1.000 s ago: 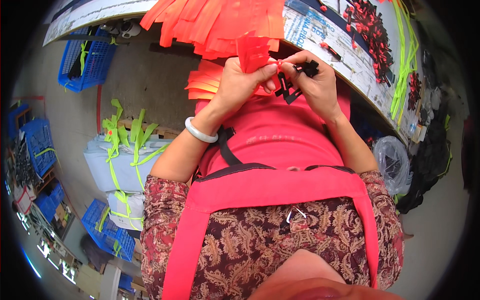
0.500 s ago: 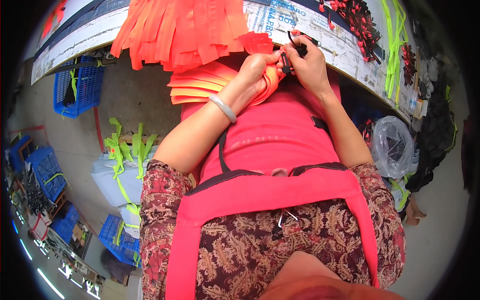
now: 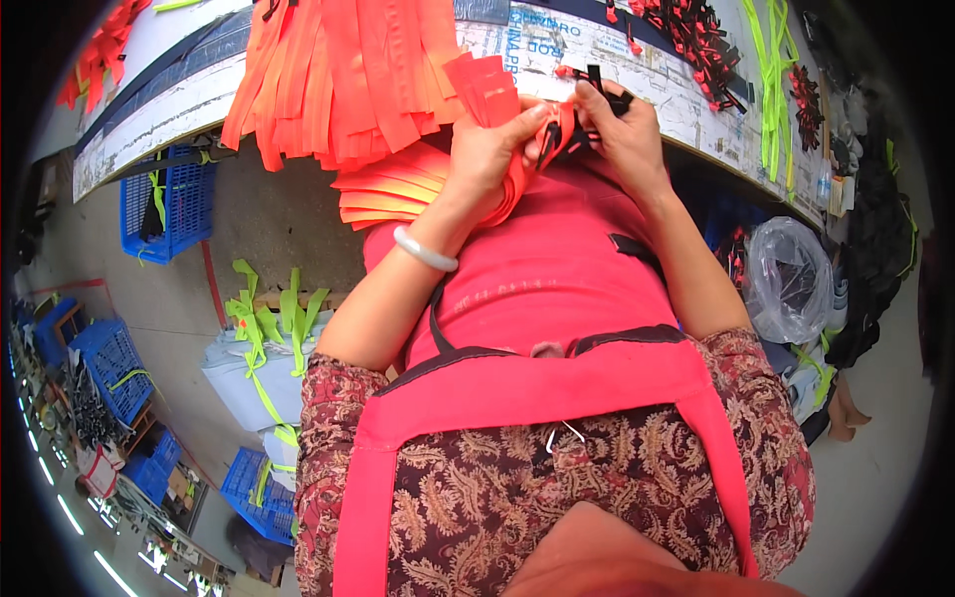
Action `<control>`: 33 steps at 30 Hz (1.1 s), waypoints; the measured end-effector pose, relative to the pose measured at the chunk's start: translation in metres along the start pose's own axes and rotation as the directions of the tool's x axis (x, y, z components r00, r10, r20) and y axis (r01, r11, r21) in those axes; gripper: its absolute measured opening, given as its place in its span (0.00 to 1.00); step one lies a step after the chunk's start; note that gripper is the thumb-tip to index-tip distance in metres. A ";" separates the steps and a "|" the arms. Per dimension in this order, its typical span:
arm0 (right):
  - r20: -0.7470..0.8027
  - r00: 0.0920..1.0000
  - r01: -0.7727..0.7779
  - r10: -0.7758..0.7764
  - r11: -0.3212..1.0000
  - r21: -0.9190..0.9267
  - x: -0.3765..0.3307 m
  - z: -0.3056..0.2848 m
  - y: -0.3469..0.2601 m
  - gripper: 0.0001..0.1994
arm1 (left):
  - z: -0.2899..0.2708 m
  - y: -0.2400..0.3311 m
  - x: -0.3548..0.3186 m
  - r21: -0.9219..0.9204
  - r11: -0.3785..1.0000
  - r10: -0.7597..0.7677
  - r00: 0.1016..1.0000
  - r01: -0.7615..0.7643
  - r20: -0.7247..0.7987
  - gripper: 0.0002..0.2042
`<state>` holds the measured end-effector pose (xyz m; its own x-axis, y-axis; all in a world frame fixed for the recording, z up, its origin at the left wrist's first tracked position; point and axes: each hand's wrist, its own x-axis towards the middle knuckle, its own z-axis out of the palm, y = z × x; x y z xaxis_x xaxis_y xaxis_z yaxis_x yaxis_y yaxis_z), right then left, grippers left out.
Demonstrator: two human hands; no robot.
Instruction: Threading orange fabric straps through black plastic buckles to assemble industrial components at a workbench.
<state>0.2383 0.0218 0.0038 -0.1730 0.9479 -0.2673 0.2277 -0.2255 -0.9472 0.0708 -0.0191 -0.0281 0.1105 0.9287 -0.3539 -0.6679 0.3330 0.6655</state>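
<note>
Here's the surface (image 3: 686,124), orange straps (image 3: 348,80) over its near edge; at that edge, left hand (image 3: 484,154) pinching a bundle (image 3: 484,92), right hand (image 3: 634,139) fingers pinched on black clips (image 3: 619,101). Step, seemingly: clip to strap; next calls for steady pinches.

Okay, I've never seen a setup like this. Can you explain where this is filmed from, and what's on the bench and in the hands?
There's no machine: a person works with two bare hands. The view comes from a wide fisheye camera worn on their head, looking down, so straight edges bend.

The left hand grips folded orange strips. Close beside it, the right hand holds small black pieces.

On the white bench lie a fan of orange strips hanging over the edge, a heap of red-and-black pieces and yellow-green strips.
</note>
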 end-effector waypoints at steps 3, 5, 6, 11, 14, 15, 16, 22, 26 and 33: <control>0.130 0.992 -0.008 0.000 0.998 0.059 -0.023 0.001 -0.024 0.11 | 0.004 0.005 -0.018 0.048 0.990 0.131 0.991 -0.132 0.009 0.06; 0.198 0.980 0.002 -0.030 0.990 0.139 -0.034 0.007 -0.029 0.11 | 0.005 0.008 -0.027 0.053 0.984 0.170 0.985 -0.170 0.021 0.06; 0.187 0.979 0.063 -0.077 0.995 0.079 -0.034 0.010 -0.030 0.10 | 0.007 0.011 -0.030 0.072 0.980 0.185 0.982 -0.186 0.020 0.05; 0.248 0.961 0.124 -0.125 0.992 0.021 -0.034 0.016 -0.032 0.09 | 0.002 0.015 -0.033 0.119 0.970 0.212 0.977 -0.212 0.010 0.04; 0.342 0.934 0.154 -0.103 0.980 -0.127 -0.041 0.021 -0.012 0.08 | 0.005 0.019 -0.033 0.155 0.948 0.275 0.960 -0.279 0.053 0.02; 0.359 0.924 0.157 -0.129 0.986 -0.050 -0.050 0.034 -0.004 0.08 | 0.007 0.020 -0.033 0.161 0.948 0.270 0.961 -0.276 0.057 0.02; 0.384 0.916 0.146 -0.113 0.988 -0.058 -0.052 0.037 0.007 0.08 | 0.010 0.022 -0.032 0.190 0.936 0.290 0.955 -0.295 0.056 0.02; 0.420 0.907 0.059 -0.033 0.997 -0.047 -0.041 0.046 -0.008 0.09 | -0.001 0.057 -0.033 0.160 0.952 0.268 0.963 -0.260 -0.031 0.06; 0.509 0.848 0.191 -0.148 0.981 -0.033 -0.014 0.061 -0.059 0.11 | -0.035 0.090 -0.068 0.329 0.895 0.366 0.918 -0.302 -0.153 0.08; 0.353 0.898 0.262 -0.262 0.964 0.049 0.093 0.117 -0.188 0.14 | -0.087 0.117 -0.120 0.296 0.870 0.470 0.844 -0.393 -0.258 0.07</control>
<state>0.0668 0.1260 0.1367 -0.5535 0.8311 -0.0539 0.1269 0.0202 -0.9917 -0.0846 -0.1057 0.0346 -0.4101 0.8987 -0.1557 -0.4067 -0.0274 0.9132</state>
